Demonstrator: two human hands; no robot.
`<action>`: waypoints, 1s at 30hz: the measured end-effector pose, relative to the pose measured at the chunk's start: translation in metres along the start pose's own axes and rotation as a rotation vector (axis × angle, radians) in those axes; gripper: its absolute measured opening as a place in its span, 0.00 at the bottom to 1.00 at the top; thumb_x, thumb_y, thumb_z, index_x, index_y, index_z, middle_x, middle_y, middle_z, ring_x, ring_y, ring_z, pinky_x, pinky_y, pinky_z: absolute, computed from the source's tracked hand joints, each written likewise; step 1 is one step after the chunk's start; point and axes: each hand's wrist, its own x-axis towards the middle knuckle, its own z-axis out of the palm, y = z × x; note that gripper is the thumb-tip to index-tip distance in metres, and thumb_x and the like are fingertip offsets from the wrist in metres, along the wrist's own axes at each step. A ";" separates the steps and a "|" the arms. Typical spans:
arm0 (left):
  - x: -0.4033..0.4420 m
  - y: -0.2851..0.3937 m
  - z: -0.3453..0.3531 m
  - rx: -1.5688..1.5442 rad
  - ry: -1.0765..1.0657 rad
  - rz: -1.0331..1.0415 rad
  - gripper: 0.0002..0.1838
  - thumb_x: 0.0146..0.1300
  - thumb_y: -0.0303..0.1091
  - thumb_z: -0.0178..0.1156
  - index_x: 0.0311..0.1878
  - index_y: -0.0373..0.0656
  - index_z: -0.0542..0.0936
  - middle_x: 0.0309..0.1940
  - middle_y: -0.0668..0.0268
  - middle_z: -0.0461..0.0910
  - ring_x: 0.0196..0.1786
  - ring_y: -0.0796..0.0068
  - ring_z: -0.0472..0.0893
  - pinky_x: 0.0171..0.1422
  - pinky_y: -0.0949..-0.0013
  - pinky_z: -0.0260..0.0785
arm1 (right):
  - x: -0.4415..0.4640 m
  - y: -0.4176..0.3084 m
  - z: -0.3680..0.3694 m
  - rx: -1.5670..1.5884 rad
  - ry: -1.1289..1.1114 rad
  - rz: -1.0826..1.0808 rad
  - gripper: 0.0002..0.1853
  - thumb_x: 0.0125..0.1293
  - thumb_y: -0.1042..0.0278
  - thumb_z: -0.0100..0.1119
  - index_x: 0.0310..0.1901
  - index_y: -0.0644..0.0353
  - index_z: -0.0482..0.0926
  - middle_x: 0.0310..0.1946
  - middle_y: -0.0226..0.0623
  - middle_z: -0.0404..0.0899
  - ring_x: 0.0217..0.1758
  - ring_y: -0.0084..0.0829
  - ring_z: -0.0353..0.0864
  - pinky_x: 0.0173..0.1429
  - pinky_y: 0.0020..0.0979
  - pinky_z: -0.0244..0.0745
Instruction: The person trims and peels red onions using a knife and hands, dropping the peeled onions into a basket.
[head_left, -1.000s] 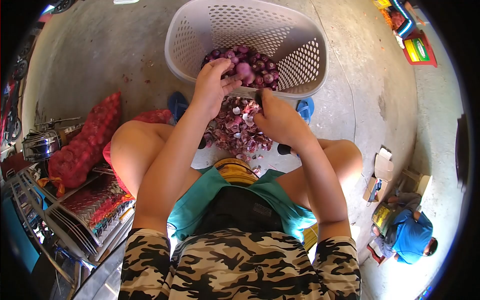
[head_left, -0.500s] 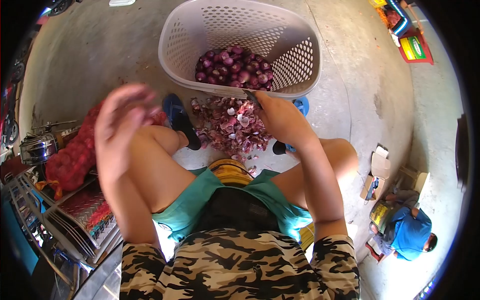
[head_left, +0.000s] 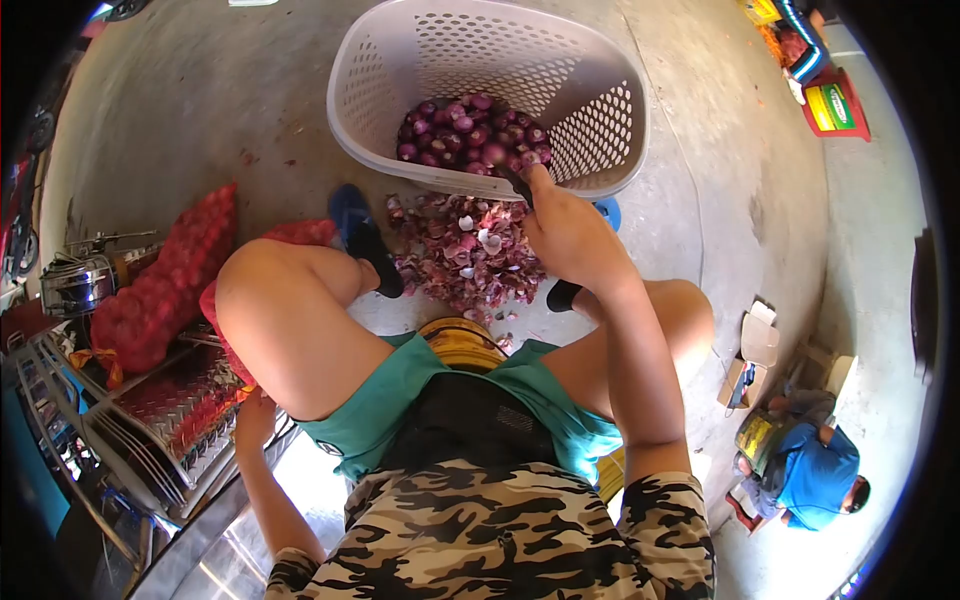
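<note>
My right hand (head_left: 575, 235) is closed around a dark-bladed knife (head_left: 517, 186), held over the near rim of a pale grey plastic basket (head_left: 360, 150). Peeled purple-red onions (head_left: 470, 135) lie in the bottom of that basket. Between my feet, a heap of onion skins (head_left: 470, 255) covers the floor. Low beside my left thigh is my left hand (head_left: 256, 422), close to a red mesh sack (head_left: 222, 340) partly covered by my leg. The fingers of that hand are mostly hidden, so its grip does not show.
A full red mesh sack (head_left: 165, 285) lies at the left, near a metal frame (head_left: 100, 440) with a tread-plate surface. An open cardboard box (head_left: 757, 335) stands at the right. Further off, a person in a blue top (head_left: 820, 470) sits by the wall.
My left hand has dropped from in front of my left knee to beside my thigh, by the sack. My right hand, still holding the knife, has shifted slightly right.
</note>
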 end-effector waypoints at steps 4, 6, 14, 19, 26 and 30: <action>0.046 -0.030 0.027 -0.152 0.219 0.208 0.26 0.64 0.44 0.50 0.60 0.36 0.68 0.50 0.43 0.76 0.56 0.49 0.75 0.57 0.57 0.67 | 0.000 -0.001 -0.001 -0.011 -0.002 -0.047 0.17 0.59 0.72 0.48 0.51 0.67 0.67 0.29 0.54 0.78 0.36 0.54 0.78 0.40 0.51 0.70; 0.060 -0.030 0.033 -0.122 0.423 0.360 0.26 0.63 0.44 0.52 0.59 0.36 0.67 0.51 0.43 0.75 0.56 0.49 0.74 0.57 0.56 0.66 | -0.001 -0.003 -0.004 -0.011 -0.035 -0.031 0.18 0.59 0.72 0.48 0.52 0.64 0.69 0.29 0.53 0.78 0.36 0.53 0.79 0.39 0.51 0.70; 0.091 -0.017 0.068 -0.099 0.937 0.316 0.27 0.62 0.45 0.56 0.58 0.35 0.66 0.52 0.45 0.73 0.55 0.50 0.74 0.55 0.54 0.66 | -0.002 0.003 0.001 -0.028 -0.042 -0.057 0.15 0.59 0.72 0.47 0.49 0.62 0.71 0.28 0.52 0.79 0.35 0.53 0.79 0.39 0.51 0.70; 0.093 -0.001 0.046 -0.166 1.186 -0.007 0.28 0.62 0.46 0.57 0.58 0.35 0.65 0.52 0.46 0.73 0.54 0.50 0.74 0.55 0.53 0.66 | -0.002 0.002 -0.001 -0.027 -0.047 -0.040 0.14 0.60 0.72 0.47 0.48 0.62 0.71 0.28 0.52 0.79 0.36 0.53 0.79 0.40 0.51 0.70; 0.102 -0.044 0.046 -0.178 0.899 0.279 0.30 0.60 0.47 0.59 0.59 0.36 0.65 0.52 0.52 0.73 0.48 0.48 0.73 0.52 0.51 0.67 | -0.001 0.003 0.002 -0.047 -0.082 -0.036 0.13 0.62 0.70 0.47 0.48 0.62 0.70 0.30 0.52 0.79 0.37 0.53 0.78 0.41 0.51 0.69; 0.097 -0.037 0.050 0.007 0.776 0.278 0.32 0.57 0.46 0.61 0.60 0.38 0.66 0.56 0.52 0.70 0.55 0.46 0.68 0.55 0.48 0.64 | -0.001 0.004 0.004 -0.069 -0.076 -0.054 0.13 0.62 0.69 0.47 0.47 0.62 0.71 0.28 0.52 0.78 0.35 0.53 0.78 0.40 0.51 0.69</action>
